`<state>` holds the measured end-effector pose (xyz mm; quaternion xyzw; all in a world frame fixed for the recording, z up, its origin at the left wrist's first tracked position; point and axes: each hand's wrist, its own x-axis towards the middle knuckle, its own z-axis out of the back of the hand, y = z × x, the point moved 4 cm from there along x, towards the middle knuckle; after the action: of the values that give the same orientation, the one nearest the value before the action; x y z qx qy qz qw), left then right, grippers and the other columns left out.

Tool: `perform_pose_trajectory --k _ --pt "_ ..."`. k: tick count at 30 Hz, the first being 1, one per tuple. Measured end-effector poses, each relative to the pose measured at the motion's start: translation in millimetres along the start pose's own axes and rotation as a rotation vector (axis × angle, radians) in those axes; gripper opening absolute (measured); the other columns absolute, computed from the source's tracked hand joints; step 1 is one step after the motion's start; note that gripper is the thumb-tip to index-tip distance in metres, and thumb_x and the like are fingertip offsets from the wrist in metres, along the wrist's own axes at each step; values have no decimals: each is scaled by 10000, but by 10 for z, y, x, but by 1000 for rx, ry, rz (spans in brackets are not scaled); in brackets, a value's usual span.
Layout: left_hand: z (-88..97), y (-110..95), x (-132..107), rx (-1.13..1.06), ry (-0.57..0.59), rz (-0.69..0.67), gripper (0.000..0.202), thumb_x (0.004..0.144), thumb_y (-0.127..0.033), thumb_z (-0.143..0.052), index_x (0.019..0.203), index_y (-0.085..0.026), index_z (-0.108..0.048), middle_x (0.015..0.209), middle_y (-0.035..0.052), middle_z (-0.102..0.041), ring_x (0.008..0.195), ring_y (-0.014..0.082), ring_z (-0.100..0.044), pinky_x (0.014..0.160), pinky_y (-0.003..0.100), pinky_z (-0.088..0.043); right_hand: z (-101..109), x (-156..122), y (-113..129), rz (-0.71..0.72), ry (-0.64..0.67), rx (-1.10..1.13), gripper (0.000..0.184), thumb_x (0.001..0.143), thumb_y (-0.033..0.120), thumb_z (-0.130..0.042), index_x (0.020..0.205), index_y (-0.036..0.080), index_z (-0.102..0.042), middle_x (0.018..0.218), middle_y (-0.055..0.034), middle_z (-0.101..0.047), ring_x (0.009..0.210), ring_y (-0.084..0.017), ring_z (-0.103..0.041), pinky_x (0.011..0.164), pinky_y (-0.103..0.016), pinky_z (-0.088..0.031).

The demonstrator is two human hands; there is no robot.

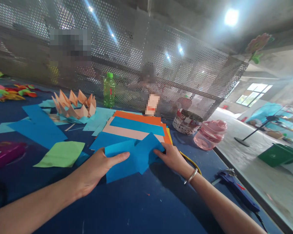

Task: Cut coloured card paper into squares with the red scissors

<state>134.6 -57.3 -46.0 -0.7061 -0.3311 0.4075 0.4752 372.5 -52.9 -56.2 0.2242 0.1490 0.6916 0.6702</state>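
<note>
Blue paper is held above the table between my two hands. It shows two flat parts meeting near the middle; whether they are one folded sheet or two pieces I cannot tell. My left hand grips the left part, thumb lying on top and fingers hidden behind. At the right edge, my right hand pinches the other part between thumb and fingers. Just behind the hands lies a stack of coloured sheets, orange, pale pink and blue. A light green sheet rests left of my left hand.
A ring of peach paper points stands among blue sheets. Behind are a green bottle and a perforated metal screen. To the right are a woven basket, a pink bottle and a blue glue gun.
</note>
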Motion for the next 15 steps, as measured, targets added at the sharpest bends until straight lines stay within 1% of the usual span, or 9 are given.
perform_pose_trajectory --k 4,5,7,9,10,13,15 --pt "-91 -79 -59 48 10 43 343 711 -379 -787 1047 -320 -760 1074 29 -780 1112 333 -667 857 402 -589 9 -11 -62 -20 -99 133 323 859 399 -551 628 202 -442 572 42 -470 558 -119 -419 523 -241 -263" --pt "-113 -91 -67 52 17 56 322 705 -395 -788 1016 -316 -770 1045 33 -788 1081 334 -683 833 396 -596 7 -21 -74 -25 -110 173 337 861 420 -545 627 204 -435 569 41 -474 551 -119 -422 514 -239 -272" --pt "-128 -80 -72 71 15 102 251 697 -427 -789 915 -302 -788 972 37 -803 958 322 -732 764 377 -609 -6 -51 -83 -28 -110 263 346 874 450 -523 642 203 -455 583 29 -518 545 -122 -461 504 -234 -313" --pt "-84 -40 -60 108 -48 138 206 672 -420 -808 831 -293 -779 928 29 -809 878 303 -753 715 348 -610 -26 -91 -72 -25 -95 350 348 892 469 -499 675 197 -492 617 8 -577 555 -130 -517 508 -233 -370" --pt "-45 -16 -52 133 -97 148 209 650 -409 -825 814 -293 -768 927 25 -810 883 301 -752 701 335 -608 -36 -113 -65 -22 -89 385 351 899 480 -490 695 194 -507 635 -2 -597 563 -135 -538 513 -234 -395" --pt "75 41 -25 206 -218 155 291 612 -428 -844 849 -299 -736 990 36 -801 990 314 -725 702 320 -599 -63 -173 -52 -24 -79 496 366 899 510 -508 721 190 -526 655 -15 -613 584 -145 -567 530 -243 -436" --pt "118 55 -12 248 -247 157 351 607 -480 -835 885 -297 -722 1060 57 -784 1059 330 -696 733 331 -594 -78 -199 -54 -34 -72 576 371 883 519 -545 718 187 -534 654 -16 -610 603 -151 -575 555 -251 -452"
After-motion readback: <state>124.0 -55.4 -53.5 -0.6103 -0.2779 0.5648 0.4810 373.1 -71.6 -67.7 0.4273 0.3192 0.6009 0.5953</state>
